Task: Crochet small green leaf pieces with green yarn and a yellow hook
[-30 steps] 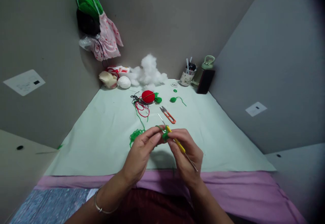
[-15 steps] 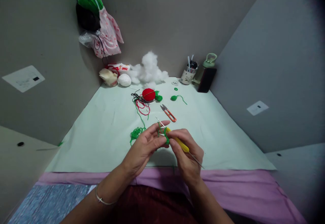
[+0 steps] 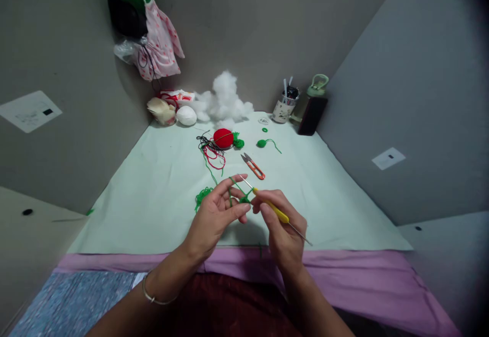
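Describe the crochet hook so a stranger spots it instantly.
Start with the pale cloth spread before the person. Over its near half, the right grip holds the crochet hook aslant. Its yellow handle, with thin metal jutting from both ends, sets it apart from the orange scissors lying just beyond on the cloth.

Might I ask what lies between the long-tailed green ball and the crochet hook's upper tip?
In the head view, the orange-handled snips lie between the green ball and the hook's upper tip.
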A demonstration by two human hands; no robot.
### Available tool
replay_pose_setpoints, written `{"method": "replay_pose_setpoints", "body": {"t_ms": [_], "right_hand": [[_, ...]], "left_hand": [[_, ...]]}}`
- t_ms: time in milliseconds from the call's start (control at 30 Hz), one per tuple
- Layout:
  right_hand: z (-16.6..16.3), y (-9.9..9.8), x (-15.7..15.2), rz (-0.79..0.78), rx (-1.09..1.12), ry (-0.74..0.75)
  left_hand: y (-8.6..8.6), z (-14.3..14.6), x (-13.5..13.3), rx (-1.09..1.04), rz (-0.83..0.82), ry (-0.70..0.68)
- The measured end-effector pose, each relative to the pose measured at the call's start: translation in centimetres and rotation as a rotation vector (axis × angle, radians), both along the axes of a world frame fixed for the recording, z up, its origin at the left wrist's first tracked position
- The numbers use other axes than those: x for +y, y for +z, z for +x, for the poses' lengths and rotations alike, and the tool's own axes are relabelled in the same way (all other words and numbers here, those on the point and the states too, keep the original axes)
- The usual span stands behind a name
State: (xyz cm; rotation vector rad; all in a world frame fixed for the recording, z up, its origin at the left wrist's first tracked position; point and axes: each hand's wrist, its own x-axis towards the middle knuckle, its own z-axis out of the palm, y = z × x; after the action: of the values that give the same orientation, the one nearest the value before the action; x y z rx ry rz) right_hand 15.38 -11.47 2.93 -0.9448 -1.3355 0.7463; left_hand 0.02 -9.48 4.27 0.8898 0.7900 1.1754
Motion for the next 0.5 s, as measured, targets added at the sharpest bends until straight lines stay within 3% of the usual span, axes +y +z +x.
{"method": "replay_pose_setpoints", "body": {"t_ms": [133,333,500], "right_hand": [[0.04,-0.22,-0.12,-0.124,0.131,0.023],[0.58,-0.56,0.15,-0.128,0.247,0.141],[0.87,-0.63,0.42,-0.202,0.294,0.155]], "left_hand": [[0.11,-0.05,-0.13,-0.027,-0.043,-0.033],[0.36,-0.20,-0.05,-0.078,-0.095,-0.116],[0.29,-0.44,0.08,-0.062,-0.097,-0.174]]}}
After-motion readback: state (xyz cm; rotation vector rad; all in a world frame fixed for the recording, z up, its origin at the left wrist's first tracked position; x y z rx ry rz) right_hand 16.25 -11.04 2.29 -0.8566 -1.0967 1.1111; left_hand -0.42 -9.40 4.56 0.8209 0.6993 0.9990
